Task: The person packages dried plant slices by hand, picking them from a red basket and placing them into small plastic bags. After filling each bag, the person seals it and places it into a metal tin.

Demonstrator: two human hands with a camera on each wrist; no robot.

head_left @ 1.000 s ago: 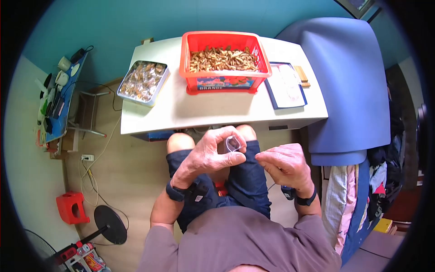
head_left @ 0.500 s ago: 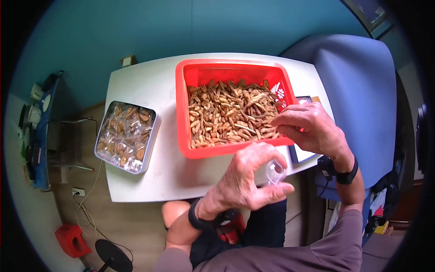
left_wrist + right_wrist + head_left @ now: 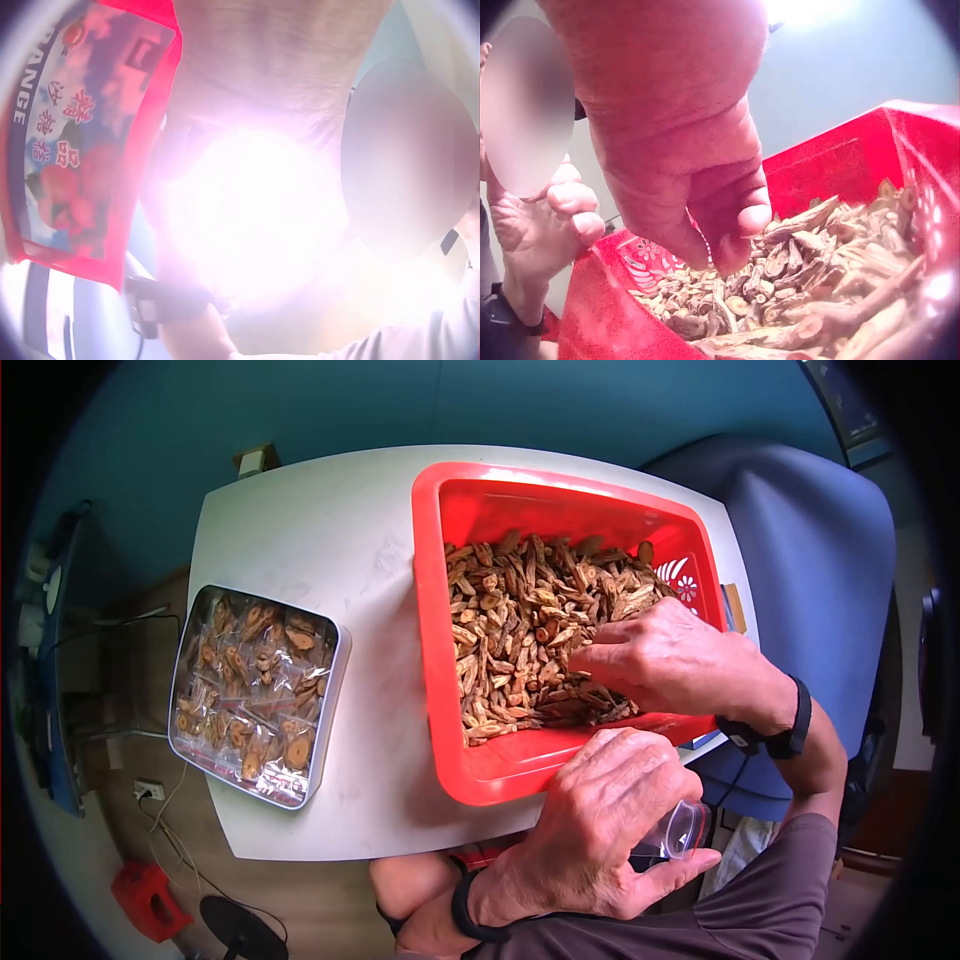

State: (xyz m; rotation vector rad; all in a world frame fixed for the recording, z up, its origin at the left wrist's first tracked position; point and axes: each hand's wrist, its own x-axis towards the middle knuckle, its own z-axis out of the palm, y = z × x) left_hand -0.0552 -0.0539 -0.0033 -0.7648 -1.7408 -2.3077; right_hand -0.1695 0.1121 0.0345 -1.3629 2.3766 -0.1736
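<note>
Red plastic rectangular basket [image 3: 432, 610] sat on the right part of the white worktop [image 3: 300, 540]. Left wrist view caught its printed label [image 3: 90, 161]: "RANGE" legible on a dark strip, larger characters "精品", smaller ones "沙糖桔", orange fruit pictured. Head view showed none of that print, just the inside and white flower and leaf shapes on the right wall.

Basket held a loose heap of brown dried root-like pieces [image 3: 520, 630], some cut ends pale. Left of it, apart, a silver rectangular metal tin [image 3: 342, 700] held small clear plastic bags [image 3: 262, 660] of brown slices; print on the bags too small to read.

Right hand [image 3: 675, 660] reached over the basket's right side, fingers bent down at the pieces. Grip narrow; cannot tell if a piece was pinched. Right wrist view got the thumb and fingertips close together just above the heap, from low down, near the basket wall.

Left hand [image 3: 600, 825] was outside the near side, thumb and fingers curled round a small clear plastic cup [image 3: 684, 830], rim facing right. Cup's contents unclear. Left wrist view had glare over the hand area, cup not distinguishable there.
</note>
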